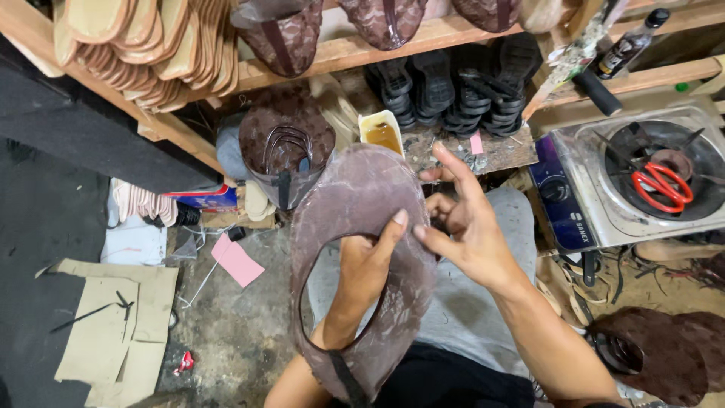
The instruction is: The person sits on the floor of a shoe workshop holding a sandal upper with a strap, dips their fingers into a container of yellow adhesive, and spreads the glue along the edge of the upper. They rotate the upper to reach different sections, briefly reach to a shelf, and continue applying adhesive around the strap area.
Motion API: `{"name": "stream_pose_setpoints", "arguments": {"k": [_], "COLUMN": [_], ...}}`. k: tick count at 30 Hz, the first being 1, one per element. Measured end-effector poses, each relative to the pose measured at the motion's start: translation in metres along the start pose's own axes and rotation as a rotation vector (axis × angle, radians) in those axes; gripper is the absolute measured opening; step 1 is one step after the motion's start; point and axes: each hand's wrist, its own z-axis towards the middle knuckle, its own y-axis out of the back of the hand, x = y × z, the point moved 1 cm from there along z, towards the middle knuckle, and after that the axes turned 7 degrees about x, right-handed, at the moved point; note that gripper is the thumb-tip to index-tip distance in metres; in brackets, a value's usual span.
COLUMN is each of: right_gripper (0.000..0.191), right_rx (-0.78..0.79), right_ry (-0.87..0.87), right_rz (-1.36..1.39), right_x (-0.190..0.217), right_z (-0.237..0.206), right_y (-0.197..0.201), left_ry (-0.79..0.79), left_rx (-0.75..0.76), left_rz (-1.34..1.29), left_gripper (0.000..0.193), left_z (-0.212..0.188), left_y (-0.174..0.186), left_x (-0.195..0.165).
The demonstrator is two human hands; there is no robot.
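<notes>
**Inspector:** Brown lace shoe upper (pixel 355 204) sits at centre frame. Your left hand (pixel 362 276) passes up through its oval opening, thumb pressed against the inner edge, pinching the fabric.

**Operator:** And my right?

**Inspector:** Your right hand (pixel 461 227) is spread, fingers fanned, touching the upper's right edge; it clasps nothing that I can see.

**Operator:** Room to move?

**Inspector:** Tight at right: stove (pixel 596 189) with red scissors (pixel 663 187) lies near your forearm. Glue tub (pixel 381 132) stands just above the upper's top edge. Lower left of frame, cardboard (pixel 106 332) and pink card (pixel 236 261) lie well apart from your hands.
</notes>
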Motion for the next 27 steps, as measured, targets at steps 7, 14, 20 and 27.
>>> {"name": "stream_pose_setpoints", "arguments": {"k": [7, 14, 20, 27], "right_gripper": [0.075, 0.071, 0.07, 0.072], "right_rx": [-0.057, 0.025, 0.008, -0.005], "right_ry": [0.042, 0.219, 0.371, 0.4], "right_rz": [-0.097, -0.568, -0.732, -0.859], "right_x": [-0.002, -0.009, -0.007, -0.003], "right_z": [0.01, -0.014, -0.021, -0.019], "right_y": [0.014, 0.023, 0.025, 0.027], "left_ry": [0.139, 0.036, 0.094, 0.052], "left_rx": [0.297, 0.151, 0.111, 0.11], "left_rz": [0.014, 0.102, 0.07, 0.015], "left_gripper": [0.025, 0.027, 0.031, 0.024], "left_z": [-0.007, -0.006, -0.001, 0.001], "left_y": [0.002, 0.002, -0.004, -0.003], "left_x": [0.013, -0.001, -0.011, 0.002]}}
